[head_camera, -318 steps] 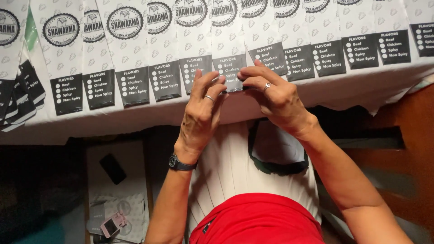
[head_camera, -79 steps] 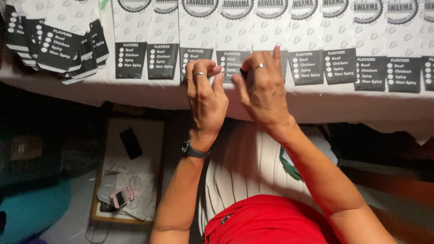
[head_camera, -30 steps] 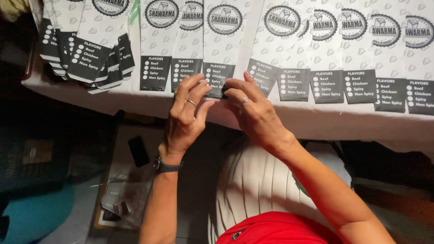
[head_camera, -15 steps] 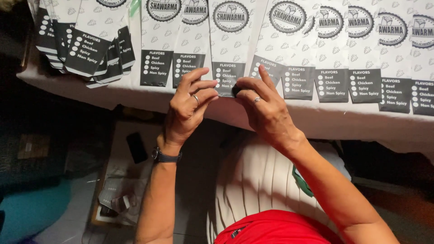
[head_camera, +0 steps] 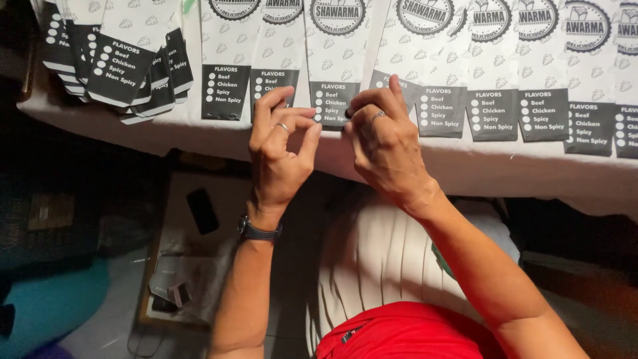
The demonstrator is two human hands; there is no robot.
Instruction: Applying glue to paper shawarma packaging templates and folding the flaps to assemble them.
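Note:
A row of white paper bags with black bottom panels lies along the table edge [head_camera: 518,169]. My right hand [head_camera: 385,143] pinches the lower right corner of one bag [head_camera: 330,53], its fingertips on that bag's black panel [head_camera: 331,101]. My left hand [head_camera: 279,149] hovers just left of this panel. Its fingers are curled and apart with nothing in them, and its index finger reaches over the neighbouring bag [head_camera: 269,40]. There is a ring on each hand and a dark watch [head_camera: 258,231] on the left wrist.
A loose fanned pile of the same bags [head_camera: 119,63] lies at the table's left end. More bags [head_camera: 495,100] continue in a row to the right. Below the table, a board on the floor holds a black phone [head_camera: 202,210] and papers [head_camera: 176,282].
Both hands have shifted a little along the row. The left hand's fingers, resting on the bag half a second ago, have lifted and curled. The right hand stays on the bag.

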